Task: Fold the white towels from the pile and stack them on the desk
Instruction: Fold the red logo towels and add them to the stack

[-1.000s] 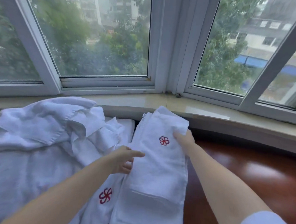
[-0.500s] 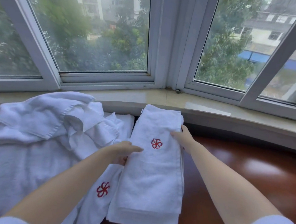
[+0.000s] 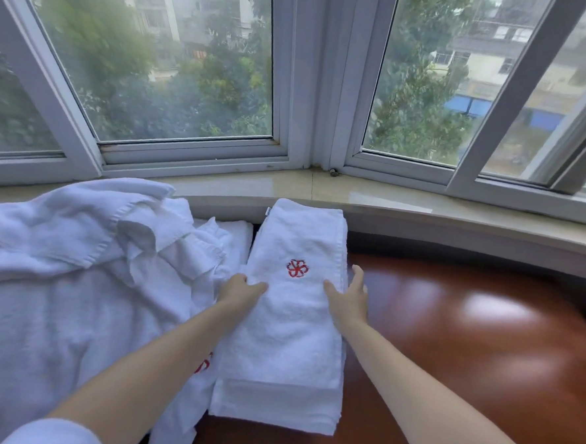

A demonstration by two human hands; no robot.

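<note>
The stack [image 3: 288, 328] of folded towels lies on the counter [image 3: 465, 352], long side running away from us toward the sill [image 3: 372, 195], its red flower mark [image 3: 297, 268] facing up. We bracket it at mid-length with both hands. The left hand [image 3: 241, 289] rests on the left edge, thumb laid over the top and the other fingers hidden at the side, so we cannot tell how that grip lies. The right hand [image 3: 347, 295] is spread, thumb on the top towel and fingers straight along the right edge. We judge this two-sided hold squares the layers so the edges line up. Just left, touching the stack, sprawls the pile [image 3: 75, 277] of unfolded towels, kept close for the next pick. The bare wood to the right leaves room.
</note>
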